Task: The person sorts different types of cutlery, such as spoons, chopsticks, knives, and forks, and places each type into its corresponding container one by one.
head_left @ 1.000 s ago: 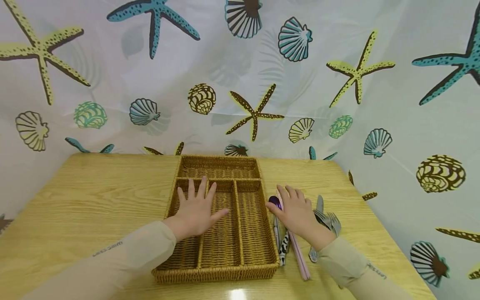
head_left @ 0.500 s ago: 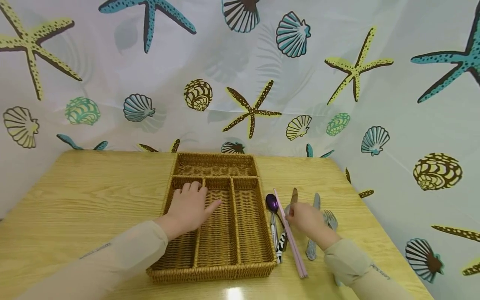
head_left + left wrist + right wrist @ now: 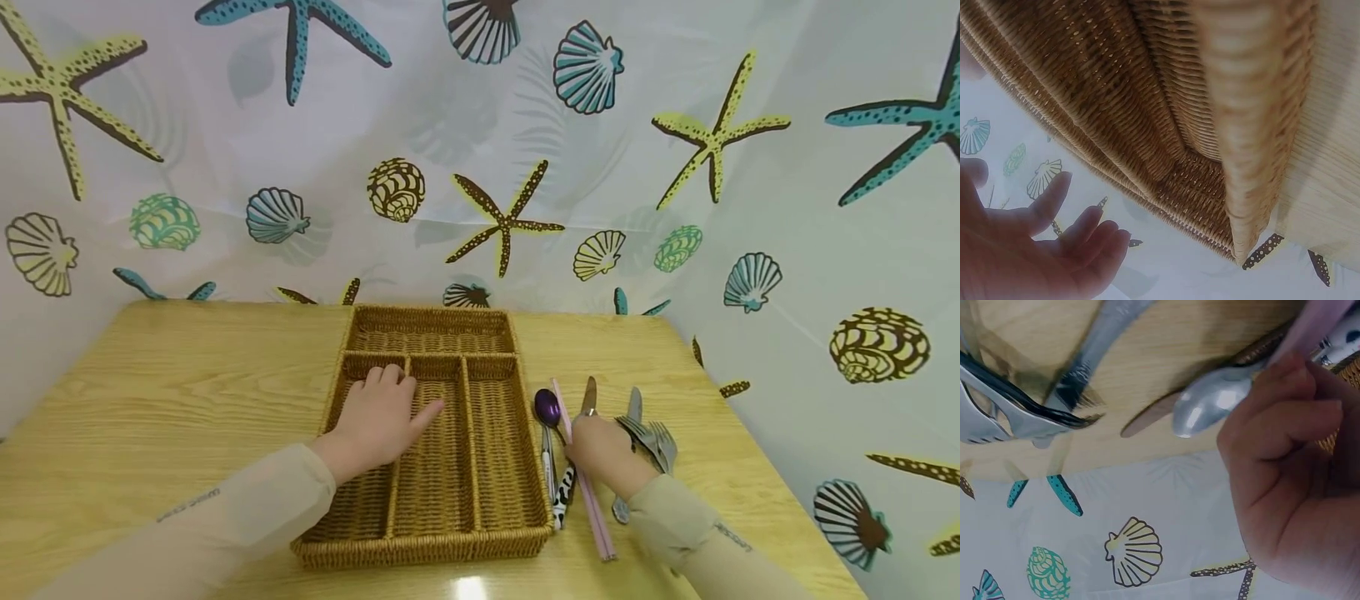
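Observation:
A woven basket (image 3: 420,550) with several compartments stands mid-table. Over its left part hovers my left hand (image 3: 375,421), fingers loosely bent, thumb out to the side, holding nothing in the left wrist view. Right of the basket, my right hand (image 3: 609,454) pinches pink chopsticks (image 3: 597,525) between thumb and curled fingers. Beside them lie a purple spoon (image 3: 547,407) and a handle with black-and-white spots (image 3: 564,497). A silver spoon bowl (image 3: 1210,397) and a brown blade tip (image 3: 1147,419) lie close to those fingers in the right wrist view.
Several forks (image 3: 658,443) lie overlapping to the right of the right hand, by a silver knife (image 3: 636,405). A white cloth (image 3: 480,125) printed with shells and starfish hangs behind the wooden table (image 3: 225,375) and along its sides.
My right hand has come down from spread fingers above the cutlery to curled fingers at the chopsticks, which have shifted slightly. My left hand's fingers have gone from spread to bent.

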Available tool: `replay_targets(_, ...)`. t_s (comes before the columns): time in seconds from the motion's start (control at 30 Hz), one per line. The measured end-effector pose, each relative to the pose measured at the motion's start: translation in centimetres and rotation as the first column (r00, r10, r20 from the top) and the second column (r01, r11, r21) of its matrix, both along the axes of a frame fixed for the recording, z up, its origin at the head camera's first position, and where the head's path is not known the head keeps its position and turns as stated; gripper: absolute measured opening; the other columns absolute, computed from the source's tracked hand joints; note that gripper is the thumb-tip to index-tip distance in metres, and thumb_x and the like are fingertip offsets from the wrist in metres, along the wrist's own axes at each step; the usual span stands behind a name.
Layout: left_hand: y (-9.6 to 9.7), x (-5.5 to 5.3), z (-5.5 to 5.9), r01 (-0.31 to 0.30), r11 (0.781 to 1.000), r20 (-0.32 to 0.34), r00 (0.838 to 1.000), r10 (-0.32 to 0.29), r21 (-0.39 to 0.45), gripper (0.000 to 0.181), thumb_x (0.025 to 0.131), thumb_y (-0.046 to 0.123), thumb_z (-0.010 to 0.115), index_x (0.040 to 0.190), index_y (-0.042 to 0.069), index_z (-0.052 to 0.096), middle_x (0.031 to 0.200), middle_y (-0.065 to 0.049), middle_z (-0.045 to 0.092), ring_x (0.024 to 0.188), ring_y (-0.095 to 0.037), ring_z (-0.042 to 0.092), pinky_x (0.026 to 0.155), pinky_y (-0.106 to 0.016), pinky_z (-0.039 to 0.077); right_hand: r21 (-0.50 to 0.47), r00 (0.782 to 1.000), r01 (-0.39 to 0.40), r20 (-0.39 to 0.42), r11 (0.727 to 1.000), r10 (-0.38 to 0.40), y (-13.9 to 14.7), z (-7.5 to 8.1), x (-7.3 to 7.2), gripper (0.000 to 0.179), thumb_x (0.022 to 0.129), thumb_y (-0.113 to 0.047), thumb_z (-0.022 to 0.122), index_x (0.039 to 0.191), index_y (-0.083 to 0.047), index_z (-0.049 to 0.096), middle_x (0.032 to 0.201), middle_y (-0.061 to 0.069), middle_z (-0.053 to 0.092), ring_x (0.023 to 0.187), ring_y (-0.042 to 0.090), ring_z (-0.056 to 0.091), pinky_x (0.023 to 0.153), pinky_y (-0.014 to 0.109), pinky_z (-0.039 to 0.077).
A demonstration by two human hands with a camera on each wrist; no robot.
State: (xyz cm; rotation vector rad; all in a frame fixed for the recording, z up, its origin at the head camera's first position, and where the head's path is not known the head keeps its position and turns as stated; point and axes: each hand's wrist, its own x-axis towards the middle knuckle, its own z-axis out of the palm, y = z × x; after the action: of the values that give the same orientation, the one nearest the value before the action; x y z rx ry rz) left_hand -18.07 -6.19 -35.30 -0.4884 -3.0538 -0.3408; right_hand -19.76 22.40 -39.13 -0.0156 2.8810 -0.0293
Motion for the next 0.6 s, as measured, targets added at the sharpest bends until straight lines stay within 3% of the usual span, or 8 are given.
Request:
replay_targets(0.23, 0.1, -0.1, 0.0, 0.009, 1.0, 0.031, 0.999, -0.01, 0.019, 0.053, 0.096, 0.05, 0.04, 0.108, 0.003, 0.059, 0.122, -0.021, 0.051, 0.109, -0.035, 0.048, 0.09, -0.05, 0.042, 0.035, 0.997, -0.023, 0.078, 0.999, 0.02, -0.4, 0.1, 0.0, 0.025, 0.092, -0.015, 0.056, 0.069, -0.007, 0.06, 0.056, 0.004, 0.047, 0.047, 0.012, 0.037, 0.045, 0.026, 0.025)
replay_targets(0.5, 0.2, 0.0, 0.3, 0.012, 1.0, 0.039, 0.999, -0.012, 0.01, 0.046, 0.096, 0.05, 0.041, 0.09, 0.008, 0.057, 0.115, -0.019, 0.053, 0.102, -0.034, 0.049, 0.087, -0.049, 0.043, -0.108, 0.991, -0.048, 0.116, 0.993, 0.061, 0.0, 1.1, 0.2, 0.027, 0.094, -0.012, 0.053, 0.067, -0.007, 0.057, 0.052, -0.001, 0.036, 0.045, 0.01, 0.032, 0.046, 0.023, 0.026)
replay_targets(0.6, 0.2, 0.0, 0.2, 0.015, 1.0, 0.039, 0.999, -0.015, 0.005, 0.049, 0.096, 0.05, 0.041, 0.098, 0.005, 0.06, 0.114, -0.019, 0.054, 0.1, -0.033, 0.05, 0.086, -0.049, 0.043, -0.173, 0.984, -0.066, 0.149, 0.983, 0.093, 0.4, 1.8, 0.0, 0.031, 0.095, -0.011, 0.05, 0.065, -0.007, 0.058, 0.046, -0.004, 0.033, 0.041, 0.008, 0.032, 0.044, 0.021, 0.03)
